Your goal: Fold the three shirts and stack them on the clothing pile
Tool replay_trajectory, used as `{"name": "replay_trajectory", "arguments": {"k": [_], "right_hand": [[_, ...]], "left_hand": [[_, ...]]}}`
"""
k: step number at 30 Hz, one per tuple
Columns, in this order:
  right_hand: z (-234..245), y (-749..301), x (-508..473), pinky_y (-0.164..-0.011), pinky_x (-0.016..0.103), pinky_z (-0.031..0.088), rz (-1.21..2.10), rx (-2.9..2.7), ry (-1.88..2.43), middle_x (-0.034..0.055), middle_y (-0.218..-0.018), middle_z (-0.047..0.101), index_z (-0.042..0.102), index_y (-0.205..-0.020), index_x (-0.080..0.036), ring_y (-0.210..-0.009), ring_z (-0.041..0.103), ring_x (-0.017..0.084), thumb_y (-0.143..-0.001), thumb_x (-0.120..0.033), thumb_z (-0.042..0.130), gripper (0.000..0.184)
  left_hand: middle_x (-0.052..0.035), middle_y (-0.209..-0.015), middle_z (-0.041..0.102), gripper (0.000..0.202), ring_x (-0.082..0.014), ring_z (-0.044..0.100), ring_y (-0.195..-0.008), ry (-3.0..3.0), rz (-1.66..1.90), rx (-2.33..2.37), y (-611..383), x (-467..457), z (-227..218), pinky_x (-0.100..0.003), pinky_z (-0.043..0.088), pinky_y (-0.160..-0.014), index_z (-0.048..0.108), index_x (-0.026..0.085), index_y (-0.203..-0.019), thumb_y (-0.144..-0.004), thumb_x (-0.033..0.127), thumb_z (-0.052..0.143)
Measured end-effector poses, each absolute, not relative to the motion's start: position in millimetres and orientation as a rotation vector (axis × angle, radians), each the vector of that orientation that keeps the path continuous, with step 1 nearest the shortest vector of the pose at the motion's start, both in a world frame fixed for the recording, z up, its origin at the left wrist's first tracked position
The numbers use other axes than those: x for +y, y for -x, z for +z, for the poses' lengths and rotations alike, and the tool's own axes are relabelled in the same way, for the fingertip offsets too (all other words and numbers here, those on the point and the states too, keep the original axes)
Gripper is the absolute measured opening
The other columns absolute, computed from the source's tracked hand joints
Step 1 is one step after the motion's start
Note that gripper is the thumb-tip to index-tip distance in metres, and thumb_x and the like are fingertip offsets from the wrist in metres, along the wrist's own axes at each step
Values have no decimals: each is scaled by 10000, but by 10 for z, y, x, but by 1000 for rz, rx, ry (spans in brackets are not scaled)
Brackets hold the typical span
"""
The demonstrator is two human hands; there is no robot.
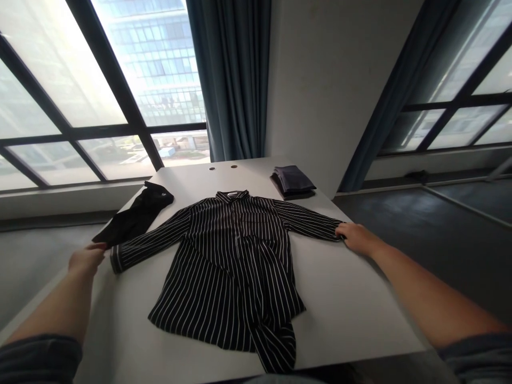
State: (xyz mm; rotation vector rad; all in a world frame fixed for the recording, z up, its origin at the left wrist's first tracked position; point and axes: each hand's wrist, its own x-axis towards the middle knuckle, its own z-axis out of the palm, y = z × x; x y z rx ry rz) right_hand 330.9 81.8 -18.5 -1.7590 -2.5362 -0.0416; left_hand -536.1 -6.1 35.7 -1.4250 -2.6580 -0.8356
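A black shirt with white stripes (232, 256) lies face up on the white table (352, 298), sleeves spread to both sides. My left hand (86, 258) is at the cuff of the shirt's left-side sleeve by the table edge, fingers curled at the cuff. My right hand (356, 236) rests on the end of the other sleeve, fingers bent down onto the cuff. The shirt's bottom hem is bunched near the front edge of the table.
A plain black garment (136, 216) lies at the table's left edge, partly hanging over. A folded dark grey stack of cloth (293, 181) sits at the far right corner. Windows and blue curtains stand behind the table; dark floor is to the right.
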Motion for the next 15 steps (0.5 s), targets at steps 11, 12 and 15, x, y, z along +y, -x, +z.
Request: {"name": "replay_trajectory", "arguments": {"k": [11,12,15], "right_hand": [[-259,-3132,992,-1157,376,438,-39,-2306,1752,111,-1362,695,734,-1300,-181,-1281,618,271,-847,-163,473,523],[-314,-3052,1007,-1190,398,409,-51,-2281,1791,124,-1432,652,685,-1377,-170,-1338,581,281,-899,-213,462,528],[-545,-2881,986,-1240,537,315,10,-2232,2034,157,-1616,465,519,-1543,-157,-1492,424,331,-1010,-397,396,597]], "left_hand": [[-135,-1330,691,463,-321,650,-1219,2188,-420,-2112,4051,-59,0,-444,493,-1086,709,172,-1222,-958,453,452],[-146,-1383,666,495,-324,632,-1264,2209,-408,-2091,3839,-107,-55,-452,484,-1108,689,167,-1292,-973,455,444],[-109,-1582,518,553,-337,467,-1468,2392,-316,-1945,3266,-399,-225,-525,413,-1187,558,240,-1509,-1021,469,432]]}}
